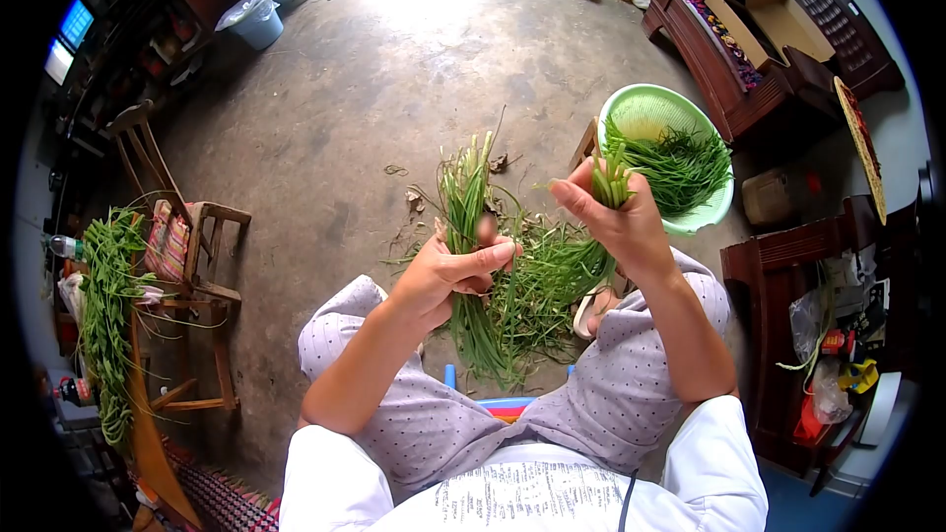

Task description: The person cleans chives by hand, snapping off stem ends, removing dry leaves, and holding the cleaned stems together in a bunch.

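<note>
My left hand (pixel 448 271) is closed round a thick bunch of chives (pixel 465 192), pale cut ends up and green leaves hanging below. A single strand passes by its thumb and fingertips. My right hand (pixel 626 222), raised at the right, grips a smaller bunch of chives (pixel 613 177), its pale ends pointing up and its leaves trailing down to the left. Under both hands lies a loose heap of green leaves and trimmings (pixel 537 320) on the floor. Beyond my right hand stands a light green basket (pixel 724 207) with long green chives (pixel 690 172) inside.
My knees flank the heap. At left are a wooden chair (pixel 197 227) and a surface piled with leafy stems (pixel 110 315). A blue bin (pixel 258 25) stands far left. Dark wooden furniture (pixel 729 103) with an open cardboard box (pixel 788 25) lines the right side.
</note>
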Tool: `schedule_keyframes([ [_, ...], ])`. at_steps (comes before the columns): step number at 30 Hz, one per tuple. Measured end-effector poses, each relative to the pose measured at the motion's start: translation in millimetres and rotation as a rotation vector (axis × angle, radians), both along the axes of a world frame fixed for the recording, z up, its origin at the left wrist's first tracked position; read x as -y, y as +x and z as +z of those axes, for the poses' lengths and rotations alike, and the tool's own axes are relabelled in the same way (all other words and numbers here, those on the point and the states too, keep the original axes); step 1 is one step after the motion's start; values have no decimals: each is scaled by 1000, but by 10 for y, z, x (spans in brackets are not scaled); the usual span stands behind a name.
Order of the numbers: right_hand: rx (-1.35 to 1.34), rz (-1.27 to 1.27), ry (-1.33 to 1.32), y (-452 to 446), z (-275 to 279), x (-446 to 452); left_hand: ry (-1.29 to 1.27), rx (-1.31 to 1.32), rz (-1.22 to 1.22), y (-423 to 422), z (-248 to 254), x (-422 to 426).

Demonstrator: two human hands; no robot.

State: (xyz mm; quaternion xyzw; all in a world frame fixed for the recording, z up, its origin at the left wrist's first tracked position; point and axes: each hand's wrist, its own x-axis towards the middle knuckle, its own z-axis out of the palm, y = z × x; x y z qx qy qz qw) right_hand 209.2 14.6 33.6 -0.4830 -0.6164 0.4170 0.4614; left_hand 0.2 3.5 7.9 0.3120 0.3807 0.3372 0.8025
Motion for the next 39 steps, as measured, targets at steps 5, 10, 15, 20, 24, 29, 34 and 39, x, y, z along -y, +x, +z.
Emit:
schedule_keyframes([
  [5, -17, 160, -219, -126, 110, 95, 16, 5, -15, -4, -9, -18],
  [10, -206, 209, -336, -154, 24, 98, 22, 54, -38, -17, -54, -47],
  [15, -481, -151, -235, 65, 68, -54, -51, 59, 150, -23, -87, -110],
  [20, -516, -368, 15, 193, 135, -150, -94, 148, 151, -99, -190, -142],
  [24, -234, 101, -144, 31, -27, -63, -57, 355, 217, -58, -189, -195],
  [29, -58, 302, -54, -417, 21, 160, -74, 446, 261, -23, -138, -191],
  [34, -188, 188, -131, -601, -178, 152, -61, 355, 304, 69, -127, -121],
  [39, 21, 119, -168, -608, -164, 134, 39, 312, 205, 64, -184, -92],
])
